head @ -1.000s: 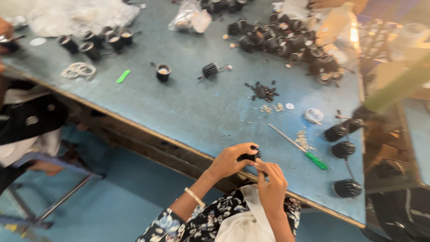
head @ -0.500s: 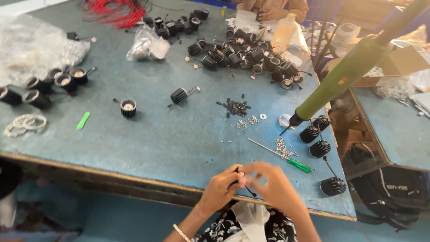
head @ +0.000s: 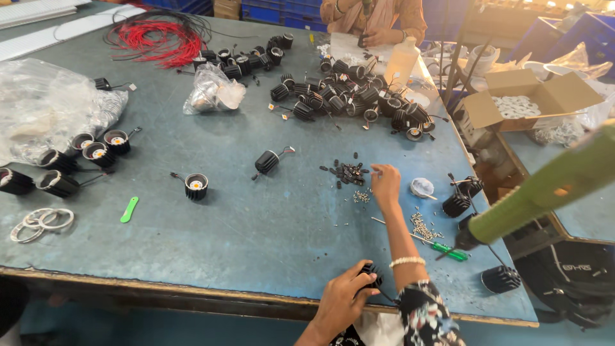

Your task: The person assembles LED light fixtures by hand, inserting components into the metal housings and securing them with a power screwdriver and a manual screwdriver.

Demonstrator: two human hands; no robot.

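Two hands are working at the blue table (head: 256,230), and I'm taking the small heap of black parts (head: 347,172) as the reference point. The left hand (head: 343,301) is sitting well toward the near table edge from that heap, fingers curled tight around a black finned housing (head: 373,277), with the thumb pressing its side. The right hand (head: 385,181) is reaching out just right of the heap, fingertips pointing down at the heap's edge; can't tell whether it's pinching anything. A scatter of small silver screws (head: 361,196) is lying just below the heap, beside that hand. A green-handled screwdriver (head: 448,250) is lying further right and nearer the edge. One lone finned housing (head: 267,161) is resting left of the heap. Beyond the heap, another person's hands (head: 375,35) are working at the far side.
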